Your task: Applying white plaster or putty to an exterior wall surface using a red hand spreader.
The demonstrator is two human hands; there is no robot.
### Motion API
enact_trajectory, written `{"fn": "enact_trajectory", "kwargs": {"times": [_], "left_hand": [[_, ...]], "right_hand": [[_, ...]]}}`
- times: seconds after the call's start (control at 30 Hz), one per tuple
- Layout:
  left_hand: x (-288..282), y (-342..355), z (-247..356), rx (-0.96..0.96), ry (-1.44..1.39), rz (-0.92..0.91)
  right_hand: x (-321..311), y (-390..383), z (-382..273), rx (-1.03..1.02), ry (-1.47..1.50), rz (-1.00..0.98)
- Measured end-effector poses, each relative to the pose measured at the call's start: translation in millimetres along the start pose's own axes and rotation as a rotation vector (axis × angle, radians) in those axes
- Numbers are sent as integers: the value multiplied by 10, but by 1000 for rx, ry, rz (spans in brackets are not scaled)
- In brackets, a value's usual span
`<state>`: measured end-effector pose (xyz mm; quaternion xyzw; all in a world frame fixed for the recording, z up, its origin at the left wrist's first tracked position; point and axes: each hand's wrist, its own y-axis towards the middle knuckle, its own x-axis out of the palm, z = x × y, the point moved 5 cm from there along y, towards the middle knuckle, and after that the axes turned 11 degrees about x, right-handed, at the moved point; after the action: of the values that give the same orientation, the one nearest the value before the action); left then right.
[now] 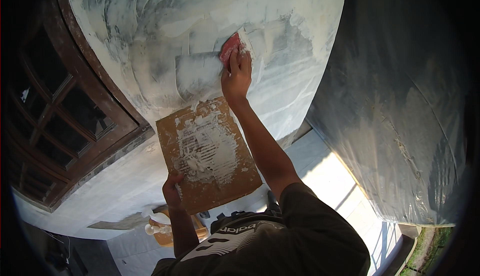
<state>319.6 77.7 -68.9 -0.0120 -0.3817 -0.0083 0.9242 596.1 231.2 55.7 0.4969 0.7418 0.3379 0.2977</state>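
My right hand (236,80) is raised to the wall (160,31), its fingers closed on a red flat scraper (231,47) with white putty along its right side. The scraper lies against the wall, beside a smeared patch of whitish filler. Lower down, my left hand (173,188) grips the left edge of a brown board (205,201), thumb on top and fingers hidden beneath. White putty (210,148) covers the middle of the board in a ridged, thick layer. The board is held tilted in front of my body, below the scraper.
A brown wooden window frame (75,151) with several dark panes is set in the wall at left. Clear plastic sheeting (395,111) hangs at right. Below are a tiled floor (335,173) in sun and a yellowish container (165,238) with whitish items.
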Motion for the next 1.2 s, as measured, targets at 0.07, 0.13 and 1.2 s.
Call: {"fn": "enact_trajectory", "kwargs": {"times": [0.07, 0.13, 1.2], "left_hand": [[-284, 112, -23, 49, 85, -36], [-373, 182, -47, 38, 82, -12], [11, -52, 105, 40, -107, -109]], "right_hand": [[99, -185, -71, -38, -31, -30], [170, -339, -104, -25, 53, -54], [26, -484, -8, -111, -15, -51]]}}
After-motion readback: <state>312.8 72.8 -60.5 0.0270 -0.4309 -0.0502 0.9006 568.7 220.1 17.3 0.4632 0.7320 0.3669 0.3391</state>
